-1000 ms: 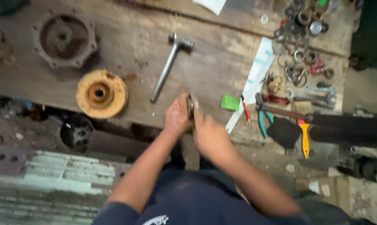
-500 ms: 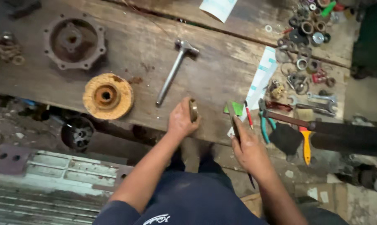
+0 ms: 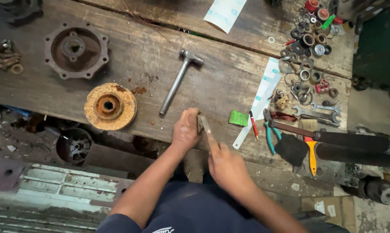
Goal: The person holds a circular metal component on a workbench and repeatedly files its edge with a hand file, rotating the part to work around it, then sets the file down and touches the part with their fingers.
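Small metal part (image 3: 199, 123) pinched in left hand (image 3: 185, 129) at bench edge (image 3: 160, 129), right hand (image 3: 227, 166) gripping flat file (image 3: 206, 129) against it

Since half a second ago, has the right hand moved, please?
Yes. The right hand has come back leftward, away from the green pad on the bench, toward the left hand.

Pretty beat-up wooden surface (image 3: 229, 82): a hammer (image 3: 177, 80) is laid mid-plank, a rusty pulley disc (image 3: 109, 106) near the front edge, a round flanged housing (image 3: 75, 50) behind it, washers and rings (image 3: 309, 47) heaped far right, wrenches (image 3: 318, 111) just below those.
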